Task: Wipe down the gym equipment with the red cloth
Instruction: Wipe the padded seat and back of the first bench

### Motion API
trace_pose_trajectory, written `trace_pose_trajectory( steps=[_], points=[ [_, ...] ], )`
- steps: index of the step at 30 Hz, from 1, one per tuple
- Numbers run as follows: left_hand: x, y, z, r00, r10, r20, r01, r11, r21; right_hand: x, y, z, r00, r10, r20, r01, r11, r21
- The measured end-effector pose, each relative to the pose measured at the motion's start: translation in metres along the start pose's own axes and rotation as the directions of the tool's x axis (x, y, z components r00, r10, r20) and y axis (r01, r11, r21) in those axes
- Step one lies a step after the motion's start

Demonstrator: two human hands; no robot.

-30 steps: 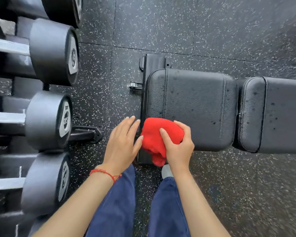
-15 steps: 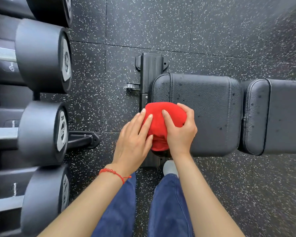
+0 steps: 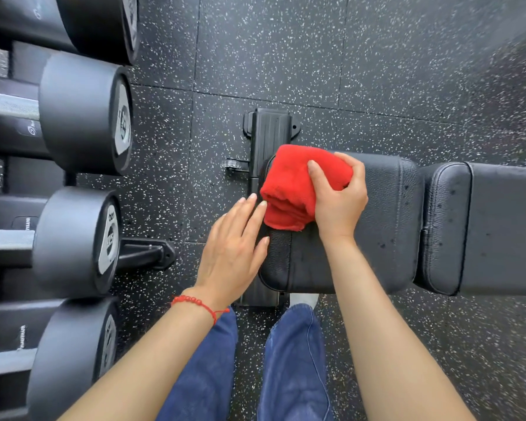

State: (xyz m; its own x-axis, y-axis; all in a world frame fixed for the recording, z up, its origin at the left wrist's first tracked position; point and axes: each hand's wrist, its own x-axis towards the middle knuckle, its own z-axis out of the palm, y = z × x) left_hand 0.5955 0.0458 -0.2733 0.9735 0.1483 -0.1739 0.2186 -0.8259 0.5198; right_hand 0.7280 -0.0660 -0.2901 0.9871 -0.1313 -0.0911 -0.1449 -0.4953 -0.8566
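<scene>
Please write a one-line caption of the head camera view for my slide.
Right hand presses red cloth on bench seat pad; open left hand beside it.

cloth (image 3: 298, 186) on bench seat pad (image 3: 386, 226), dumbbells (image 3: 82, 117) left, back pad (image 3: 499, 229) right

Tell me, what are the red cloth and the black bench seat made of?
The fuzzy red cloth looks like soft terry or microfibre: matte, nappy, folding thickly. The black padded bench seat looks like vinyl or faux leather: pebbled grain, stitched seams, slight sheen. Which exactly is unclear.
</scene>
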Motion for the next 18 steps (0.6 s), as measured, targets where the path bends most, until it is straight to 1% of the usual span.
trace_pose_trajectory(
  steps=[5, 9, 13, 18],
  points=[
    [0.004, 0.013, 0.017, 1.000, -0.013, 0.002, 0.013, 1.000, 0.011, 0.006, 0.013, -0.012, 0.997, -0.001, 0.083, 0.005, 0.999, -0.045],
    [0.009, 0.016, 0.027, 1.000, -0.020, -0.005, 0.020, 0.999, 0.025, -0.005, 0.033, -0.041, 0.994, 0.015, 0.104, -0.005, 0.995, -0.097],
    [0.016, 0.019, 0.036, 1.000, -0.022, 0.002, 0.022, 0.999, 0.050, -0.024, 0.052, -0.071, 0.993, 0.003, 0.122, 0.017, 0.987, -0.162],
    [0.028, 0.021, 0.054, 1.000, -0.016, 0.022, 0.014, 0.995, 0.100, -0.049, 0.068, -0.094, 0.994, 0.036, 0.107, -0.017, 0.985, -0.172]
  ],
)
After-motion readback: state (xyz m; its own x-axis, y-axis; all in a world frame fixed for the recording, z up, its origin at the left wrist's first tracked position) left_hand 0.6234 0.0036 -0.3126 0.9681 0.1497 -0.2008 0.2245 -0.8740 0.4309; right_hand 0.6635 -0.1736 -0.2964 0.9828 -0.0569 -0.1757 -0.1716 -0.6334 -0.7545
